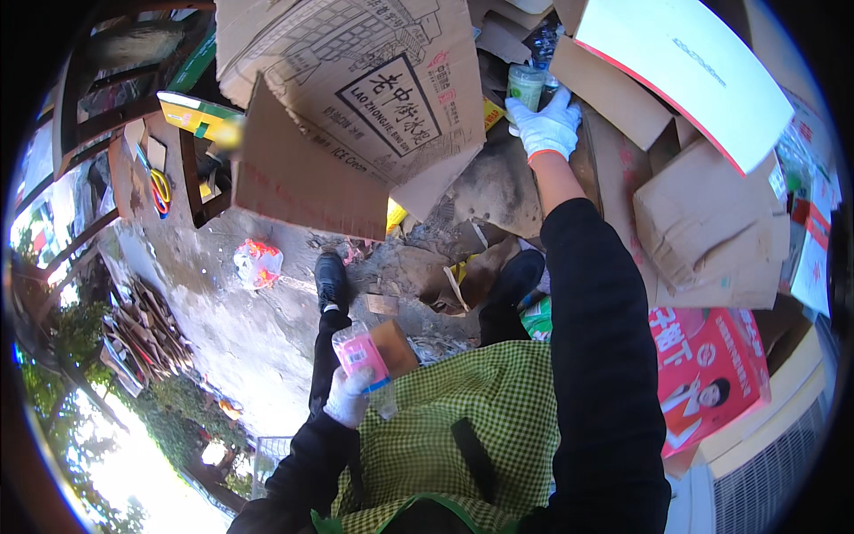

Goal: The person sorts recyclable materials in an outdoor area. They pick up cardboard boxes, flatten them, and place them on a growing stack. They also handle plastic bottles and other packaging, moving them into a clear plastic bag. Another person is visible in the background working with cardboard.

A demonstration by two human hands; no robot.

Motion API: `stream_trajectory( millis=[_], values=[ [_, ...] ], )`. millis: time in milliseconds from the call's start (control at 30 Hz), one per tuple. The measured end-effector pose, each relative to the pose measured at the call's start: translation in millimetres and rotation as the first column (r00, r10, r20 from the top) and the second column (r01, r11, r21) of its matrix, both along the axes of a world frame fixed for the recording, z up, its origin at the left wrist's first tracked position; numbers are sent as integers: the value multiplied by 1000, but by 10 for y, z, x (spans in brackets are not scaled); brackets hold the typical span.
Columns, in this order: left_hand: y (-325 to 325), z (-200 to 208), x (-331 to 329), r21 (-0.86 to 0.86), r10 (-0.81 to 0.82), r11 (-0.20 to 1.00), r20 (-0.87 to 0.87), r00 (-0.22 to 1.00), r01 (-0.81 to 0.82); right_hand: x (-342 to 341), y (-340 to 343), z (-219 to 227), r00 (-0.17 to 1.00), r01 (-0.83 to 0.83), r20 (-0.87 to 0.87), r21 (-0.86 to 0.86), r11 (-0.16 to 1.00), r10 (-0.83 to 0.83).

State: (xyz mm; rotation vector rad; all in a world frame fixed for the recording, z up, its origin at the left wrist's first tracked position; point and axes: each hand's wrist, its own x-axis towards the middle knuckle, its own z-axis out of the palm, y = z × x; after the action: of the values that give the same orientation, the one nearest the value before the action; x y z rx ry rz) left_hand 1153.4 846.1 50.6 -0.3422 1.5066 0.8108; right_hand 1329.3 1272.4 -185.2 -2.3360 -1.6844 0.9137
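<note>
My left hand (347,398), in a white glove, is closed around a clear plastic bottle (358,351) with a pink and blue label, low in front of my apron. A small brown cardboard piece (393,348) shows right beside the bottle; I cannot tell whether the hand holds it too. Reaching far forward, my white-gloved right hand (549,126) has its fingers closed on a plastic cup (526,86) with pale green contents or colouring. Clear plastic bottles (543,44) lie just beyond the cup, among cardboard. Part of the right fingers is hidden behind the hand.
A large printed cardboard box (356,107) stands ahead, left of the right hand. Flattened cardboard (712,222) and a red carton (707,369) are piled at the right. Scissors (160,190) hang at the left. A plastic bag (257,264) lies on the ground.
</note>
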Motion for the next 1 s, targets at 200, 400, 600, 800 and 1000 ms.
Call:
stream_trajectory(
  millis=[200,400,600,800,1000],
  values=[
    [68,-51,331,-80,83,993,-1,997,-83,-124,308,-311,964,-265,75,202,943,255],
    [155,-248,400,-69,104,992,4,995,-103,-150,456,-503,937,-345,91,84,935,338],
    [148,-214,324,-32,117,993,17,993,-116,-188,344,-234,975,-126,-193,-73,989,110],
    [-75,-82,144,34,212,976,100,972,-217,196,-482,521,931,-357,-195,-304,883,309],
    [-389,250,-180,137,318,935,79,945,-326,587,-1581,1697,621,-156,-629,-683,713,-467]
  ],
)
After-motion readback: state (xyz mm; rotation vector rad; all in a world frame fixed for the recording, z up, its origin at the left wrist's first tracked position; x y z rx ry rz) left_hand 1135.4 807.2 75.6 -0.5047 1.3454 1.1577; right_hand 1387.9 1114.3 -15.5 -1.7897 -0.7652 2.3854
